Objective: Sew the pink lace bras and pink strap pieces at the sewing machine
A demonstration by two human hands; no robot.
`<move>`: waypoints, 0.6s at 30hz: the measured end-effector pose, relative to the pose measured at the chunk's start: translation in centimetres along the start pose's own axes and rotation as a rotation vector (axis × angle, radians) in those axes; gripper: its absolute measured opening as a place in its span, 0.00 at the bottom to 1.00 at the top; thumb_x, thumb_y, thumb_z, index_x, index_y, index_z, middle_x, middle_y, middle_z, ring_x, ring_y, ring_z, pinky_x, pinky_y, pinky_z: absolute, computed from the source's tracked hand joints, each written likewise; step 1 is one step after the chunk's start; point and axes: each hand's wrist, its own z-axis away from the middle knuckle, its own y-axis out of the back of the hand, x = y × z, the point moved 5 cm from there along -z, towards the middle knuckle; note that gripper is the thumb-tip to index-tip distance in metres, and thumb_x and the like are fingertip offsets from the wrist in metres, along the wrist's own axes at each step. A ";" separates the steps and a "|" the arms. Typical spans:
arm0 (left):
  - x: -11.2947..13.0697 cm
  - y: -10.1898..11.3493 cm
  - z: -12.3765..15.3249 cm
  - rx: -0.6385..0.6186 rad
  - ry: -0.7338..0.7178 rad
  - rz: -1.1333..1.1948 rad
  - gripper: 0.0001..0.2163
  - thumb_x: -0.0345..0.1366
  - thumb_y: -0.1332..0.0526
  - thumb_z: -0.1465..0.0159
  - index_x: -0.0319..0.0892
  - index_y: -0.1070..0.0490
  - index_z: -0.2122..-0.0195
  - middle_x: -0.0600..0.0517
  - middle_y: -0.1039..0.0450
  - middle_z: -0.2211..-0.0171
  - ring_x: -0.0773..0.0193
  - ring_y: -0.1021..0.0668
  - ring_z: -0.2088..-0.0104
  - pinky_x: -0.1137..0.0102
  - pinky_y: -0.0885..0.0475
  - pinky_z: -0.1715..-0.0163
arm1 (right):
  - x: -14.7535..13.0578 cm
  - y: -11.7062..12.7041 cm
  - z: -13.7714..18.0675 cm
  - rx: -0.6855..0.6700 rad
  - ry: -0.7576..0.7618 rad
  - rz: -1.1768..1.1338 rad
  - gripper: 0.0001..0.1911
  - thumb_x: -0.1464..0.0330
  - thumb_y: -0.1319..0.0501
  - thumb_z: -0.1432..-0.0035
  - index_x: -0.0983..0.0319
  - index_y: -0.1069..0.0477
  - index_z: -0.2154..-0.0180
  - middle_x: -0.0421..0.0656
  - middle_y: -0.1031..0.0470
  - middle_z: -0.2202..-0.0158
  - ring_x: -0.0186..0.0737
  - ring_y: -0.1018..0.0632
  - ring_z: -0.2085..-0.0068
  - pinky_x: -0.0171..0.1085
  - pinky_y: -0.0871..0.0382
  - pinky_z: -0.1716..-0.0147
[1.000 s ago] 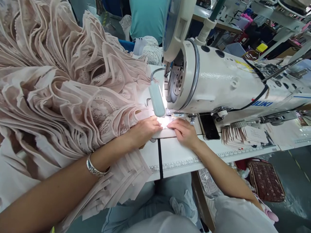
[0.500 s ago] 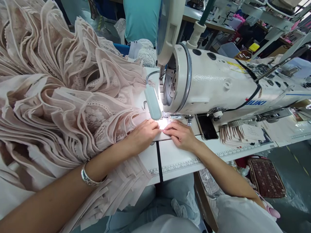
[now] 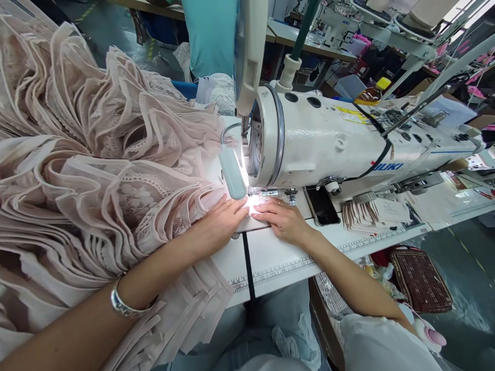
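A white sewing machine [image 3: 309,144] stands before me, its needle area lit brightly by a small pale-green lamp [image 3: 233,175]. My left hand [image 3: 218,224] lies with fingers stretched out over pale pink fabric [image 3: 207,203] just left of the needle area. Opposite it, my right hand [image 3: 282,220] rests its extended fingertips on the lit spot beside the presser foot. Glare hides the cloth under the fingertips, and the needle itself is not clear. A large pile of pale pink lace-trimmed garment pieces [image 3: 77,196] spreads left of the hands, partly under my left forearm.
A phone [image 3: 323,206] and a stack of tags [image 3: 375,214] lie right of my right hand. A printed ruler [image 3: 286,270] and black strap [image 3: 248,263] mark the front of the table. Behind the machine are a yellow-capped bottle [image 3: 372,91] and a person in turquoise [image 3: 211,38].
The view has shifted, so the machine sits farther left and slightly lower. The left hand's fingers reach out straighter, and the right fingers, bunched together before, lie flatter and more spread.
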 end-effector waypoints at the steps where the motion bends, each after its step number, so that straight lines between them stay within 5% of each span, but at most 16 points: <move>1: -0.1 -0.1 0.0 -0.013 0.009 -0.005 0.24 0.15 0.54 0.39 0.37 0.33 0.45 0.38 0.33 0.38 0.52 0.27 0.40 0.51 0.35 0.38 | 0.0 0.1 0.0 -0.009 -0.005 0.005 0.24 0.82 0.46 0.38 0.54 0.21 0.51 0.40 0.19 0.50 0.40 0.22 0.49 0.41 0.25 0.48; 9: -0.6 -0.4 -0.2 -0.025 0.040 -0.036 0.30 0.14 0.51 0.45 0.38 0.37 0.42 0.37 0.34 0.37 0.50 0.28 0.39 0.46 0.39 0.36 | -0.5 0.1 -0.5 -0.094 -0.110 0.091 0.26 0.82 0.47 0.41 0.56 0.23 0.48 0.41 0.21 0.48 0.41 0.23 0.46 0.36 0.24 0.58; 18: -1.8 -1.0 -0.7 -0.036 0.052 0.006 0.31 0.18 0.44 0.48 0.42 0.40 0.42 0.40 0.31 0.44 0.48 0.27 0.43 0.44 0.41 0.37 | -0.5 0.0 -1.3 -0.212 -0.217 0.111 0.30 0.83 0.50 0.43 0.57 0.27 0.44 0.41 0.25 0.42 0.43 0.24 0.45 0.40 0.25 0.54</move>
